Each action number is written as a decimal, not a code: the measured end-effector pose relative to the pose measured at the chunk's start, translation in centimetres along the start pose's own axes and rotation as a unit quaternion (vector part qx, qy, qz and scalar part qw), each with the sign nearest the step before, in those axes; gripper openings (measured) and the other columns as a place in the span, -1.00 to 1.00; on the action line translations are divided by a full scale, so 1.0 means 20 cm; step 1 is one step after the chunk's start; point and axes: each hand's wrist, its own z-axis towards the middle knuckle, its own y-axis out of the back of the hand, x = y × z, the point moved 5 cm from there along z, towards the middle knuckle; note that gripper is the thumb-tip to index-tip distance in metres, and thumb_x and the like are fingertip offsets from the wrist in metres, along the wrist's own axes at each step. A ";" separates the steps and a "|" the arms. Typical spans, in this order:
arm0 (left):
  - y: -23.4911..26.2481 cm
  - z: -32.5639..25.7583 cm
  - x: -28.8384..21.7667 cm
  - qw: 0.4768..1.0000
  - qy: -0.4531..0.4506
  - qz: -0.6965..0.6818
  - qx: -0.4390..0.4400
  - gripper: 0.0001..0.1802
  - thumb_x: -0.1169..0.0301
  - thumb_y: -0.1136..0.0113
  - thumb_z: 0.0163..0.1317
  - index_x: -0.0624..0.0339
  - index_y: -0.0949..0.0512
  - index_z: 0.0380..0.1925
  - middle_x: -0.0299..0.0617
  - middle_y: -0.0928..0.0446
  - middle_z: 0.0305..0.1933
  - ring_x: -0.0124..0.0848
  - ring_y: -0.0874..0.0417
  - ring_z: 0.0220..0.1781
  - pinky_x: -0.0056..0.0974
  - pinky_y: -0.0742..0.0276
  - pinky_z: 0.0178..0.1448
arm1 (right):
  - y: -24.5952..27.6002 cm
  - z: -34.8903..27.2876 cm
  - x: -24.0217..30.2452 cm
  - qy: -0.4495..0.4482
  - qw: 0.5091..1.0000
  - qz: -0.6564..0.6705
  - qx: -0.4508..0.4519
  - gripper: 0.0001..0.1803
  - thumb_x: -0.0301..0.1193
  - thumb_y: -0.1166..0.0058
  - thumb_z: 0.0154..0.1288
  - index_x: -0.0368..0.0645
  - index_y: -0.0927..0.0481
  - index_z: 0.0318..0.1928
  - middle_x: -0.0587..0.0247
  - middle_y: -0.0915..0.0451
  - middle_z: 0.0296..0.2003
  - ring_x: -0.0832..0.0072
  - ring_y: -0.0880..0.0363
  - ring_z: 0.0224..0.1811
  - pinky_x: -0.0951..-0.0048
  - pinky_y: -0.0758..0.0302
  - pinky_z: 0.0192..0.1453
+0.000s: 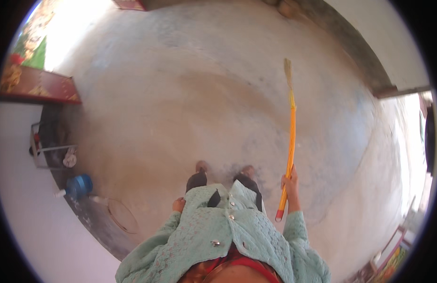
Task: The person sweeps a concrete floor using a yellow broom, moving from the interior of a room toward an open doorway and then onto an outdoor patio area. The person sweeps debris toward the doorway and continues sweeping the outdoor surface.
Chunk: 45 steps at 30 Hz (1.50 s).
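Observation:
In my right hand [290, 183] is a long, slim broom [292, 134], gripped near the lower end of its orange handle. The handle's red end cap sticks out below my fist. Its thin, straw-coloured bristles point away from me, toward the far side of the floor. My left hand [179, 204] hangs by the side of my light green coat [199, 226]. Its fingers look curled, and nothing shows in them.
Around my feet stretches a concrete floor [180, 118] with brownish dusty patches. Along the left wall are a metal-framed stand [58, 148], a blue water jug [80, 187] and a thin hoop [121, 216]. Red door panels [48, 86] stand at the far left.

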 end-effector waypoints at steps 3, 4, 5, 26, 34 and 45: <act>0.10 -0.04 -0.15 1.000 0.010 -0.015 0.019 -0.63 0.24 0.15 -0.07 0.11 -0.50 -0.29 0.08 -0.48 -0.34 -0.01 -0.47 -0.23 -0.06 -0.35 -0.13 | 0.19 0.06 -0.13 -0.036 0.997 -0.007 -0.067 -0.61 -0.65 0.25 -0.13 -0.19 -0.21 -0.17 0.34 -0.27 -0.72 0.60 -0.23 -0.81 0.60 -0.19 -0.80; 0.14 -0.07 -0.12 0.999 0.031 -0.019 0.029 -0.62 0.24 0.16 -0.07 0.13 -0.50 -0.28 0.10 -0.47 -0.31 -0.01 -0.45 -0.19 -0.07 -0.33 -0.11 | 0.23 0.08 -0.19 -0.049 0.996 0.016 -0.074 -0.66 -0.65 0.24 -0.14 -0.17 -0.20 -0.23 0.33 -0.26 -0.73 0.59 -0.23 -0.82 0.59 -0.19 -0.80; 0.14 -0.08 -0.11 0.999 0.028 -0.011 0.038 -0.62 0.24 0.16 -0.07 0.13 -0.50 -0.28 0.10 -0.47 -0.30 -0.02 -0.45 -0.18 -0.08 -0.33 -0.10 | 0.26 0.13 -0.25 -0.056 0.994 0.038 -0.081 -0.70 -0.64 0.23 -0.14 -0.15 -0.19 -0.29 0.33 -0.26 -0.74 0.58 -0.24 -0.82 0.59 -0.19 -0.80; 0.17 -0.12 -0.03 0.999 0.024 -0.008 0.046 -0.60 0.19 0.14 -0.03 0.10 -0.48 -0.21 0.07 -0.48 -0.27 -0.07 -0.47 -0.16 -0.14 -0.34 -0.10 | -1.07 0.56 -0.01 -0.105 0.955 0.160 0.227 -0.41 -0.63 0.11 -0.05 -0.19 -0.05 0.06 0.28 -0.30 -0.72 0.55 -0.27 -0.78 0.53 -0.25 -0.76; 0.14 -0.01 -0.04 0.999 0.012 -0.006 0.051 -0.61 0.19 0.15 -0.06 0.08 -0.50 -0.25 0.04 -0.48 -0.28 -0.07 -0.47 -0.17 -0.12 -0.34 -0.08 | -0.36 0.16 0.01 -0.033 0.992 0.084 0.086 -0.26 -0.62 0.11 -0.05 -0.11 0.04 0.20 0.39 -0.29 -0.70 0.65 -0.21 -0.78 0.63 -0.18 -0.76; 0.10 0.05 -0.27 0.989 -0.084 0.100 0.073 -0.69 0.29 0.21 -0.10 0.18 -0.51 -0.51 0.10 -0.46 -0.40 0.05 -0.43 -0.29 0.01 -0.30 -0.20 | 0.52 0.07 -0.44 -0.083 0.977 0.172 -0.096 -0.79 -0.63 0.20 -0.09 -0.17 -0.20 -0.36 0.28 -0.29 -0.72 0.55 -0.27 -0.81 0.59 -0.21 -0.80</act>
